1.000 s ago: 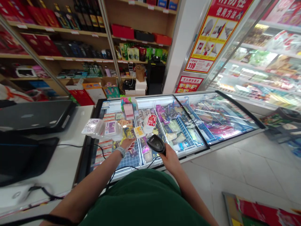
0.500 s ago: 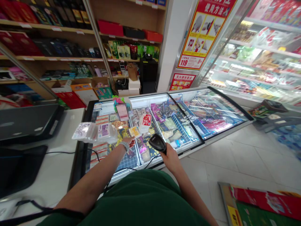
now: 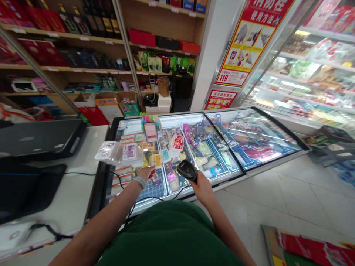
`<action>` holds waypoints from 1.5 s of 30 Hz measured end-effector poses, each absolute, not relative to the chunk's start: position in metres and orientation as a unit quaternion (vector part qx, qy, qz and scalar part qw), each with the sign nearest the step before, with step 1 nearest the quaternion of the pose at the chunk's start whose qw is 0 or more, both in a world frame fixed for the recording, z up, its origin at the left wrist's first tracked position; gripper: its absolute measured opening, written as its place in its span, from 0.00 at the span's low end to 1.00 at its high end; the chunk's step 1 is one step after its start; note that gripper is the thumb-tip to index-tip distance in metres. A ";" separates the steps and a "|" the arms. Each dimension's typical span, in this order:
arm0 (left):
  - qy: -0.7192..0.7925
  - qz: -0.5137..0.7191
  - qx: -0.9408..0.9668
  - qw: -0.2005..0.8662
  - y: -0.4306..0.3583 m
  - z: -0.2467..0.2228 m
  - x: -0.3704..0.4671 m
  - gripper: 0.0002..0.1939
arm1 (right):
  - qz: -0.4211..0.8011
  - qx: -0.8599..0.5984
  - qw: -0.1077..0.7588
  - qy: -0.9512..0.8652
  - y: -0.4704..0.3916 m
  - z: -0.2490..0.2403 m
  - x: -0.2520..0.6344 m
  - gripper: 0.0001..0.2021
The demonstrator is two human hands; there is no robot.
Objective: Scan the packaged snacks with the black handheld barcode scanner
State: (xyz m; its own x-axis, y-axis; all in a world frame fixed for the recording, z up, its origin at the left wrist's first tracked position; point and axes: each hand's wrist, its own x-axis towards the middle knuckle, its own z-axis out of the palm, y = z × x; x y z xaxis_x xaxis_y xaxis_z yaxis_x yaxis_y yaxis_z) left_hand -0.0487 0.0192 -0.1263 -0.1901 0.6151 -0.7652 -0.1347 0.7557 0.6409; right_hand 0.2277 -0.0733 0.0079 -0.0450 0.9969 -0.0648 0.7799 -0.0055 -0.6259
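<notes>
Toward the left end of the long, glass-topped chest freezer with a black-and-white frame (image 3: 280,128), about midway between its far and near edges, is a small, flat, orange-yellow rectangular packet (image 3: 156,160) with a paler patch on its face; its print is too small to read. Just beside it, on the right, lies a pale blue flat card (image 3: 165,156), and beyond that a red-and-white bundle in clear wrapping (image 3: 176,145). Nearer the freezer's left edge sits a clear plastic pack with a purple-and-white label (image 3: 129,152). The left hand (image 3: 146,172), palm down with a light-coloured band (image 3: 140,181) at the wrist, reaches in over the near edge, its fingers pinching the orange-yellow packet at its near side. The right hand (image 3: 203,188) is wrapped around the handle of a black, rounded, handheld scanner (image 3: 187,170), grasping it above the near edge, the forearm angled up from the lower right and the scanner's broad head tipped left, well apart from the packet.
</notes>
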 end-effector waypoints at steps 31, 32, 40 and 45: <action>0.689 0.382 0.502 0.359 -0.017 -0.052 -0.077 0.20 | 0.296 -0.600 0.231 -0.706 -0.071 0.024 0.213 0.10; 0.687 0.380 0.507 0.355 -0.016 -0.051 -0.077 0.20 | 0.296 -0.601 0.230 -0.706 -0.071 0.025 0.212 0.10; 0.676 0.373 0.534 0.345 -0.014 -0.046 -0.075 0.21 | 0.296 -0.600 0.223 -0.709 -0.070 0.025 0.211 0.10; 0.676 0.371 0.538 0.341 -0.013 -0.048 -0.077 0.21 | 0.298 -0.594 0.223 -0.713 -0.069 0.020 0.211 0.09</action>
